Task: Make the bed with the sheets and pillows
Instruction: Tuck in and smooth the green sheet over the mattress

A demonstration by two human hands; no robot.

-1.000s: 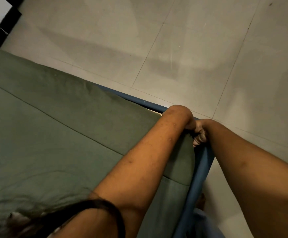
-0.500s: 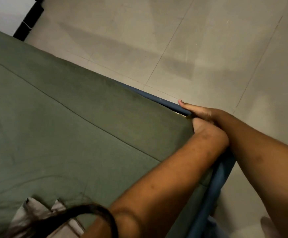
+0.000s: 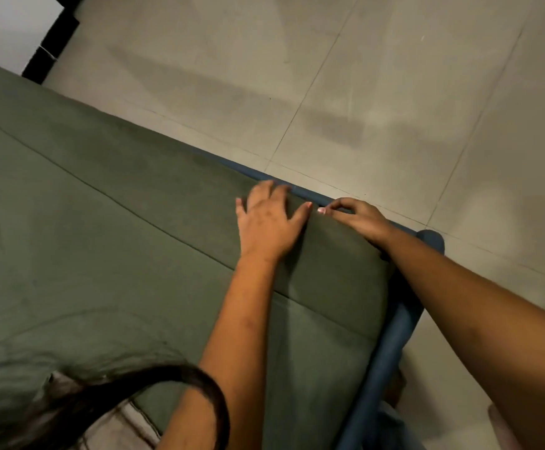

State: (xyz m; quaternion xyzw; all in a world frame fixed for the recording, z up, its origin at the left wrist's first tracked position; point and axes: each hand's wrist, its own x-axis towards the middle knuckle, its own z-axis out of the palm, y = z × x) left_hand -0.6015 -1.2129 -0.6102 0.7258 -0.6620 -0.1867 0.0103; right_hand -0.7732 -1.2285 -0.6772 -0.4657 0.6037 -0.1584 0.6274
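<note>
Where the dull green bed sheet (image 3: 102, 238) lies stretched over the mattress, reaching its corner by the rounded blue metal bed frame (image 3: 391, 339), the left hand (image 3: 269, 222) presses flat on it near the far edge, fingers straight and spread. Just beside it the right hand (image 3: 358, 219) rests at that edge, fingers curled, thumb on the cloth; whether it pinches the sheet I cannot tell. Grey tiled floor (image 3: 394, 92) lies beyond.

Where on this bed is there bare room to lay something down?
The green sheet left of the left hand is bare, up to its far edge. Crowded: the corner by the blue rail, where the right hand also sits.
</note>
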